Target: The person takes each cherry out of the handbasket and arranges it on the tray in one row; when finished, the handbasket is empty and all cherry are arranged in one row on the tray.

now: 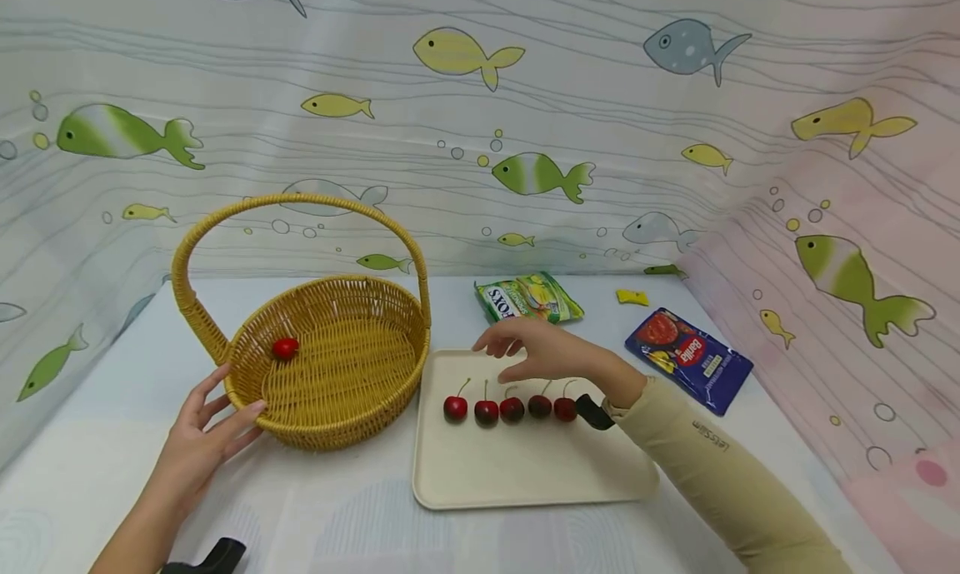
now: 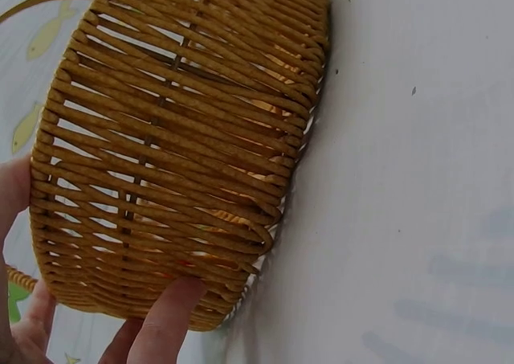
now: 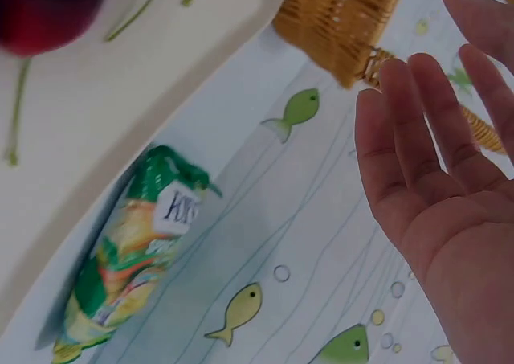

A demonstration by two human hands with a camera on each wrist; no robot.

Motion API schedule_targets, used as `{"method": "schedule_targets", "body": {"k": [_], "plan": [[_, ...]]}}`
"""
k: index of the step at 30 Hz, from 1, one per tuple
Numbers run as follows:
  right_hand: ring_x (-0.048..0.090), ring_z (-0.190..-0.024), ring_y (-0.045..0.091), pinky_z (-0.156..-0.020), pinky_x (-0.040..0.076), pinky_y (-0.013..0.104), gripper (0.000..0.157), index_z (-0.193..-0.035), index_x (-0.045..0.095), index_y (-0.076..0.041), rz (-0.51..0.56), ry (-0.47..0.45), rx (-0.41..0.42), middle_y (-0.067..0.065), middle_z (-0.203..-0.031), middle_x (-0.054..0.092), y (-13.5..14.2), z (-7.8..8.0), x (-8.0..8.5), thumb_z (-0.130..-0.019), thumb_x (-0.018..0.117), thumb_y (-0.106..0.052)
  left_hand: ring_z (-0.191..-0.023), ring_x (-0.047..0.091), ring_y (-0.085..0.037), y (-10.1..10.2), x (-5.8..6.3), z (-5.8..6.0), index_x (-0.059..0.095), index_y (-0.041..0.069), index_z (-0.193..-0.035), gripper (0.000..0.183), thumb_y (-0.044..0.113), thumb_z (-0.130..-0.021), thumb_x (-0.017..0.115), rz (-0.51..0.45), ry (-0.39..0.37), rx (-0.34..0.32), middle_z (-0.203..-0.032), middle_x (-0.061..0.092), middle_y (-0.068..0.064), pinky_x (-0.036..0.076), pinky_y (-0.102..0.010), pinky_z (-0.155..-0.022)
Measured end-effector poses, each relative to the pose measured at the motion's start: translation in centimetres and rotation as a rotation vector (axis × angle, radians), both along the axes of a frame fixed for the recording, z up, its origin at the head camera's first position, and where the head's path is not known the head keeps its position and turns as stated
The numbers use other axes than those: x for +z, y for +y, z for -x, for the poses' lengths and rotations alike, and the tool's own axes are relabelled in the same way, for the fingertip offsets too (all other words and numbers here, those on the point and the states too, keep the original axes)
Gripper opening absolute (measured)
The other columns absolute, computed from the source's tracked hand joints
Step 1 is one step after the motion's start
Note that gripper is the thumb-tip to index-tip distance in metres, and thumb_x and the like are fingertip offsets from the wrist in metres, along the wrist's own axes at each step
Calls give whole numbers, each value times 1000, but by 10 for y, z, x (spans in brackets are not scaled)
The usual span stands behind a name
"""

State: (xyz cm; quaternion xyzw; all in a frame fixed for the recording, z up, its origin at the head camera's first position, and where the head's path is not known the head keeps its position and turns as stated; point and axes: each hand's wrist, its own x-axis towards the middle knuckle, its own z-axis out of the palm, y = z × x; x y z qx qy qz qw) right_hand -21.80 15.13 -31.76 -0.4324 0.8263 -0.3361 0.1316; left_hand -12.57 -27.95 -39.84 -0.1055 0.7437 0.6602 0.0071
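A round wicker basket [image 1: 352, 428] with a tall arched handle stands at the left, one red cherry [image 1: 285, 349] lying inside near its left wall. My left hand [image 1: 197, 441] holds the basket's near left side, thumb at the rim and fingers spread along the woven wall [image 2: 177, 139]. Several dark red cherries [image 1: 486, 413] with green stems lie in a row on a cream tray [image 1: 525, 482]. Over the tray's far part hovers my right hand [image 1: 551, 353], fingers loosely bent, with nothing in it. Its bare palm [image 3: 474, 251] faces the right wrist camera.
Behind the tray lies a green Fox's candy bag [image 1: 558, 303]. A blue Barilla pouch [image 1: 690, 357] rests to the tray's right, with a small yellow packet [image 1: 632, 296] farther back. A fish-patterned curtain [image 1: 600, 99] rises behind the white table [image 1: 330, 507].
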Motion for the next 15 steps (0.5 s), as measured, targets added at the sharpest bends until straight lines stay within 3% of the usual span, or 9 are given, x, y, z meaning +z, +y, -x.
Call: {"method": "schedule_targets", "body": {"k": [8, 15], "plan": [[57, -94, 11, -83, 50, 26, 39, -115, 61, -7, 37, 23, 63, 0, -104, 60, -31, 3, 4, -78, 75, -5, -83, 53, 9, 2, 1, -4, 6, 34, -149, 86, 18, -89, 65, -26, 28, -16, -144, -5, -35, 54, -21, -70], [56, -95, 14, -85, 50, 33, 39, -117, 60, -4, 32, -2, 125, 3, -105, 60, -62, 7, 8, -80, 73, -5, -85, 53, 7, -6, -9, 3, 11, 39, -148, 86, 19, -87, 68, -46, 27, -17, -145, -5, -32, 55, -24, -71]]}}
